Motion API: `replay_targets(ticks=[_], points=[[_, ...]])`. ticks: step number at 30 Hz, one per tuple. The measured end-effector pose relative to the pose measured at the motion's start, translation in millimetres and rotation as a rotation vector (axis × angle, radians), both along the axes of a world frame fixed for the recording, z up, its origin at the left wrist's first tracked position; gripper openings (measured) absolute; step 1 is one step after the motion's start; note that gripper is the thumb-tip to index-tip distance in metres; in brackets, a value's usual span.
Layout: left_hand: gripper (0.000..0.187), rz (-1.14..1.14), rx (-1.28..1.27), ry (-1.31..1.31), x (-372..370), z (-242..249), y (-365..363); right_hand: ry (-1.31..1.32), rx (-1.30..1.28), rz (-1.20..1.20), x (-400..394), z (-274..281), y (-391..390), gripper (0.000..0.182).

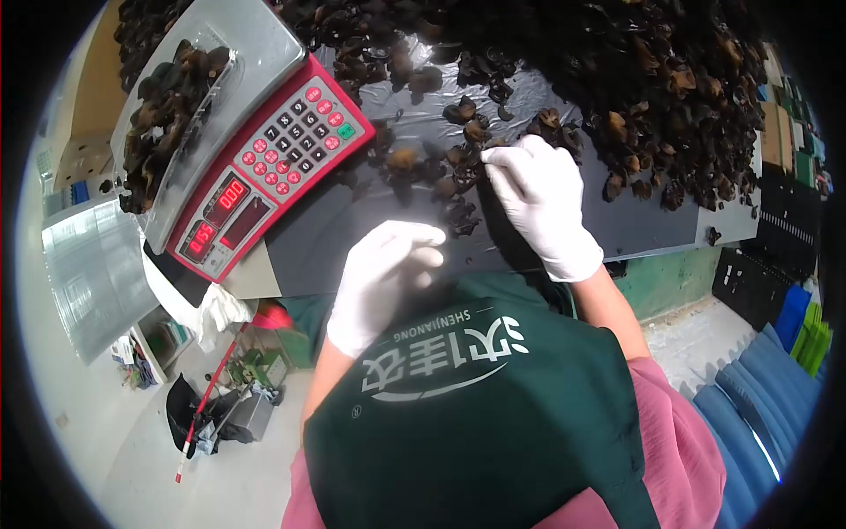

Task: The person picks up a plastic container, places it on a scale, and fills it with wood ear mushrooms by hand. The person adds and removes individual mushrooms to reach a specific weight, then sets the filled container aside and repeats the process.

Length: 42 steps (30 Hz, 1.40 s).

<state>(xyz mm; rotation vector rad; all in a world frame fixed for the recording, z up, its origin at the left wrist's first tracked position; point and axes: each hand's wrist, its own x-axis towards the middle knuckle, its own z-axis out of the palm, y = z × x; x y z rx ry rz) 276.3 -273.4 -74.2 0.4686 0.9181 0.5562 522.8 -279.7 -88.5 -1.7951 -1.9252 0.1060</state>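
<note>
My right hand (542,203), in a white glove, is over the table with fingers curled and thumb and fingertips pressed together. Its tips are beside a few loose wood ear mushrooms (464,167); what they pinch is hidden. Nearer to me on the left, my gloved left hand (381,278) hovers by the table's front edge, fingers bent and apart, nothing visible in them. A red and silver digital scale (291,150) stands left of both hands. On its metal pan, a clear plastic tray (225,84) holds dark wood ears (172,110).
A large heap of wood ears (670,97) covers the back and right of the dark table (634,216). Clear plastic containers (101,264) are stacked at the left. A white glove (220,313) hangs below the scale. Blue items (749,397) lie low on the right.
</note>
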Motion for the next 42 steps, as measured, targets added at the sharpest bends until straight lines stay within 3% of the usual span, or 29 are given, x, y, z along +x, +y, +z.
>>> replay_targets(ticks=[4, 9, 12, 15, 18, 19, 21, 23, 24, 27, 28, 29, 36, 38, 40, 42], points=[[0.026, -0.022, -0.028, -0.064, 2.5, -8.7, -4.0, 0.277, -0.048, -0.181, 14.3, -3.6, -21.2, 0.011], [0.025, -0.047, -0.093, -0.078, 10.3, -5.9, -0.5, 0.218, 0.071, -0.082, 16.7, -0.1, 2.3, 0.01], [0.026, -0.089, -0.064, -0.034, 14.4, 4.8, 1.0, 0.055, 0.114, -0.072, 3.9, -2.2, 41.1, 0.021], [0.029, -0.147, 0.004, 0.022, 11.2, 7.0, -0.2, -0.187, 0.082, 0.016, 0.7, -16.7, 71.8, 0.02], [0.03, -0.105, -0.004, 0.014, 6.0, 2.7, -4.9, -0.073, 0.075, 0.034, -2.5, -5.5, 60.4, 0.016], [0.03, -0.084, 0.002, 0.038, 7.5, 2.7, -8.1, 0.089, 0.084, 0.039, -7.4, 2.1, 48.0, 0.013], [0.04, -0.012, -0.028, -0.046, 8.8, -6.0, -12.2, 0.253, 0.082, 0.204, -15.8, 21.2, 16.1, 0.021], [0.065, 0.071, -0.282, -0.085, 20.7, 12.7, -4.3, 0.339, -0.153, 0.296, -24.3, 43.0, -16.9, 0.027], [0.059, 0.046, -0.24, -0.279, 25.7, 4.3, -4.9, 0.343, -0.332, 0.339, -20.8, 51.3, -28.3, 0.028], [0.033, -0.005, -0.412, -0.076, 14.3, -8.8, -3.0, 0.39, -0.073, -0.01, 3.0, 18.6, -52.9, 0.025], [0.031, -0.075, -0.3, -0.03, 12.3, -7.3, -4.2, 0.218, -0.098, -0.105, 8.0, 17.3, -57.1, 0.024], [0.029, -0.146, -0.186, 0.012, 11.1, -3.8, -6.1, 0.186, -0.093, -0.077, 9.9, 16.9, -59.4, 0.025], [0.033, -0.024, -0.289, -0.135, 13.9, -2.8, -8.6, 0.056, -0.032, -0.173, -8.7, -19.2, -26.5, 0.027], [0.038, -0.002, -0.297, -0.114, 11.0, -3.8, -11.2, 0.147, -0.015, -0.127, -5.8, -23.7, -26.3, 0.021], [0.045, -0.023, -0.288, -0.074, 12.1, -4.7, -9.9, 0.467, -0.251, -0.179, -13.5, 1.9, -33.5, 0.02], [0.062, 0.032, -0.326, -0.159, 19.5, -1.4, -10.1, 0.641, -0.294, 0.017, -18.4, 17.0, -38.9, 0.029]])
